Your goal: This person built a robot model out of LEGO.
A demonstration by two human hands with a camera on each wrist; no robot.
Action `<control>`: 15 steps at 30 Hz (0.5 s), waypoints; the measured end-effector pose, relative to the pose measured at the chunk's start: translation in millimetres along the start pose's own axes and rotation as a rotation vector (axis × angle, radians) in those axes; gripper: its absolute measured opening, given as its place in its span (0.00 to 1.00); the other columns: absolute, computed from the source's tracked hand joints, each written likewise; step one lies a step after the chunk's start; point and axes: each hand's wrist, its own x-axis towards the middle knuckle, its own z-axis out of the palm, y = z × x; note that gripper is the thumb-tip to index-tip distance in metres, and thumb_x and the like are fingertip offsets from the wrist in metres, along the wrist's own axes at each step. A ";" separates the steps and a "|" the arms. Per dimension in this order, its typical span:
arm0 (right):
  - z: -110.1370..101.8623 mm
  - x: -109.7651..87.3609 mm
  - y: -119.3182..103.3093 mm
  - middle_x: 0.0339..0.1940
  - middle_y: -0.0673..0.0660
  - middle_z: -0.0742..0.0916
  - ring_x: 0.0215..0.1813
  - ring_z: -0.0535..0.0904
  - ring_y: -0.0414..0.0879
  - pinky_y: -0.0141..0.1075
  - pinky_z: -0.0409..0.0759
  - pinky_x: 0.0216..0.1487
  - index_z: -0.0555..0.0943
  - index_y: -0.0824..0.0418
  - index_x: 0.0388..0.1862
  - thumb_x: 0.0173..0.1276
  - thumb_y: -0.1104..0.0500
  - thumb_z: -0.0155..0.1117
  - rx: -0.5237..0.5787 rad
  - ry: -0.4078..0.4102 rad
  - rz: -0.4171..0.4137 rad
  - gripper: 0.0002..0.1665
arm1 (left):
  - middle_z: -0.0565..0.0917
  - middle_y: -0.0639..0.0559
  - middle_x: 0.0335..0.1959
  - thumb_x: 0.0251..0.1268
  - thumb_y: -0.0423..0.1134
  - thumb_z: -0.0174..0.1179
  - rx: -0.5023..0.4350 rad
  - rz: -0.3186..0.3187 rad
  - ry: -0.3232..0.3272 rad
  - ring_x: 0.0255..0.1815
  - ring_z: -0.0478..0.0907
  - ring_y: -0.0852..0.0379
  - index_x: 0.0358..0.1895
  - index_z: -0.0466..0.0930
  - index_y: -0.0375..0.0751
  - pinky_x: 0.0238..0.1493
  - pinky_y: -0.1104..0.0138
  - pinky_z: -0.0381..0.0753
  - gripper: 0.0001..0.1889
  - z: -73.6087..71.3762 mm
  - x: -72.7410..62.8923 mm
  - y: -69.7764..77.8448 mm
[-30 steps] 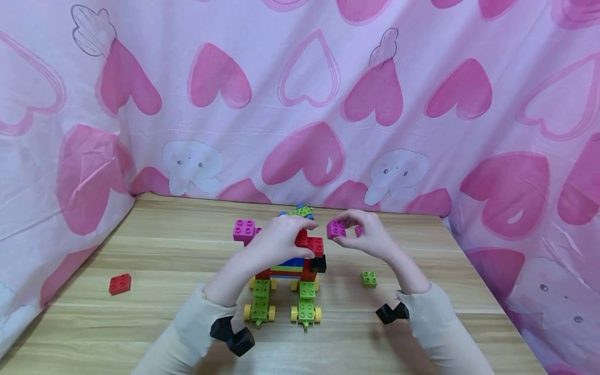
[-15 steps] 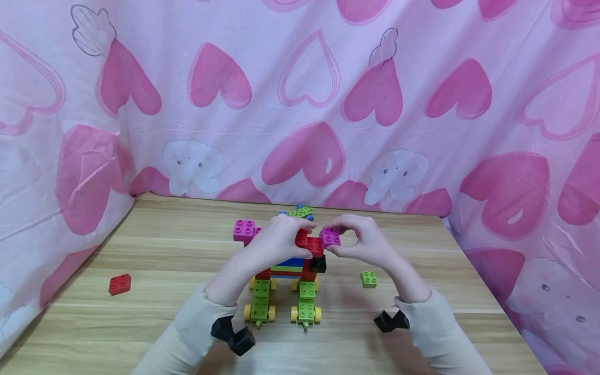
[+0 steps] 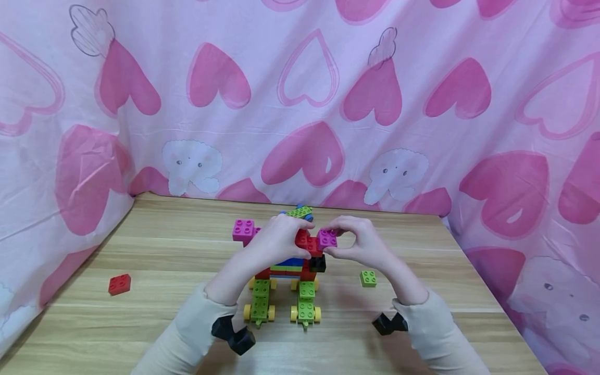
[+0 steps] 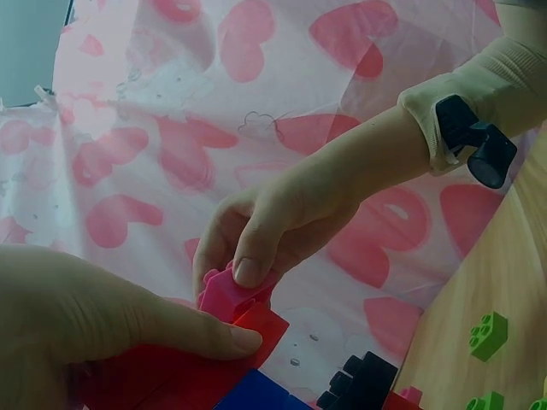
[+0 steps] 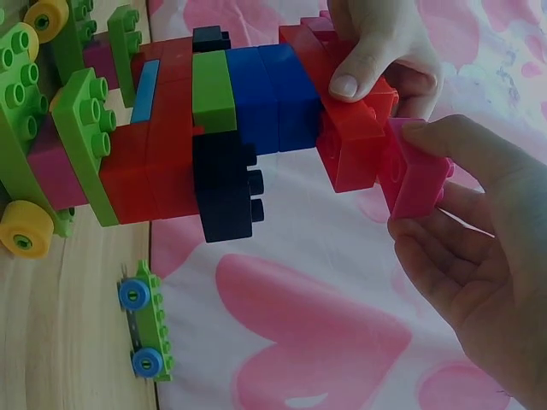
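Note:
A toy brick build with several blue bricks and a black brick stands on green wheeled bases with yellow wheels. My left hand grips the red bricks at its top, thumb along their near side. Between thumb and fingers my right hand pinches a magenta brick, right at the right end of those red bricks. In the right wrist view the magenta brick sits slightly tilted against the red end. Another magenta brick sticks out at the build's left; my left hand hides much of the middle.
A loose red brick lies on the wooden table at left, a loose green brick at right. Behind the build is a green wheeled base with blue wheels. A heart-print curtain encloses the back and sides.
My right hand has moved left, bringing the magenta brick from a gap away up to the red bricks' end. My left hand has stayed nearly still on the build.

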 end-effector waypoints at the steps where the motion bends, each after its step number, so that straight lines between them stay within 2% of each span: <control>1: 0.2 -0.1 -0.1 0.40 0.51 0.88 0.41 0.83 0.40 0.35 0.84 0.46 0.85 0.60 0.45 0.54 0.65 0.76 -0.001 -0.001 0.000 0.18 | 0.86 0.48 0.53 0.49 0.42 0.76 0.002 0.004 0.002 0.51 0.81 0.51 0.58 0.82 0.44 0.46 0.64 0.85 0.28 0.2 -0.1 -0.2; 15: 2.8 2.1 -3.0 0.40 0.53 0.88 0.41 0.83 0.43 0.37 0.85 0.46 0.85 0.61 0.44 0.54 0.64 0.77 -0.022 0.003 0.031 0.18 | 0.86 0.49 0.52 0.49 0.42 0.77 0.034 0.008 0.005 0.52 0.81 0.50 0.58 0.82 0.43 0.48 0.62 0.84 0.29 0.9 0.8 -0.7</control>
